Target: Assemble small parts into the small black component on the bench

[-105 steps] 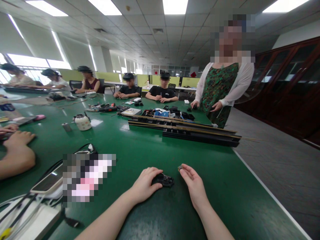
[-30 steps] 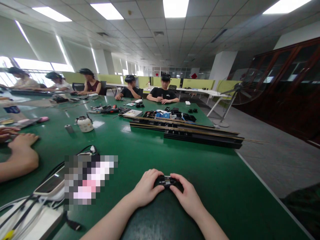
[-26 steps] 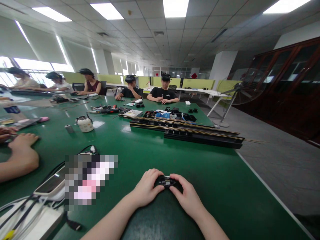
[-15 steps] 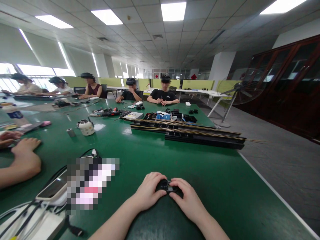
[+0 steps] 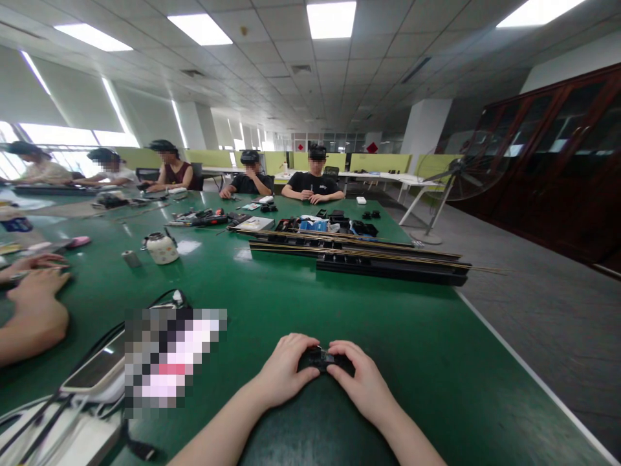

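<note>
A small dark device with a black casing [image 5: 317,358] sits low over the green table [image 5: 272,301], close in front of me. My left hand [image 5: 290,367] grips its left end, thumb on the near side and fingers over the far side. The right end is in the grasp of my right hand [image 5: 358,372], with thumb and fingers curled round it. Between my fingertips some inner parts of the casing show, too small to name. Both palms hide the ends of the device.
Long black rails [image 5: 392,270] with thin brass-coloured rods lie across the table ahead. To my left are a phone [image 5: 94,369], cables, a white power strip [image 5: 63,437] and a white jar [image 5: 162,248]. A neighbour's hands [image 5: 41,281] rest at far left. Several people sit opposite.
My fingers have shifted slightly on the black device, and it seems tilted a little differently. The whole view has turned slightly, so the surroundings sit further left.
</note>
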Available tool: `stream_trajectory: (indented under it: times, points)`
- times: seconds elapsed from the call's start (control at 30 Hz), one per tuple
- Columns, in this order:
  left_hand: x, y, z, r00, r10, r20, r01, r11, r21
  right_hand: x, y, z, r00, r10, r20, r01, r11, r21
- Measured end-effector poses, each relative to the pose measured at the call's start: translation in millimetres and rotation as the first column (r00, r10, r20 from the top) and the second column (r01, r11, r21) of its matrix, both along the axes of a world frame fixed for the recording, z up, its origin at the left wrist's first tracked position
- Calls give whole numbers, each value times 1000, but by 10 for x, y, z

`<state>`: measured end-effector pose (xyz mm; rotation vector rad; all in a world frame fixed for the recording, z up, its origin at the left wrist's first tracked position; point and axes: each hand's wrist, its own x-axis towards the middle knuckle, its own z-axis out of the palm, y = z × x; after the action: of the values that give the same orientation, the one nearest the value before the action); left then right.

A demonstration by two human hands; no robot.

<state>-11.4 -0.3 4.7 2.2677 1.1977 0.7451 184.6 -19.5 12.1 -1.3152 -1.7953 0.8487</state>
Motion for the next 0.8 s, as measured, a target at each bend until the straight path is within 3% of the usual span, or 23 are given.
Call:
stream_trajectory:
  times: [0.43,0.8]
  points:
    - [5,0,16,1000,-3,-4,3,1000,8,64,91,-128,963,-131,-234,116,990,-78]
    - [6,-4,-1,1000,-13,-10,13,1000,16,57,125,-70,790,-271,-551,196,962,-192]
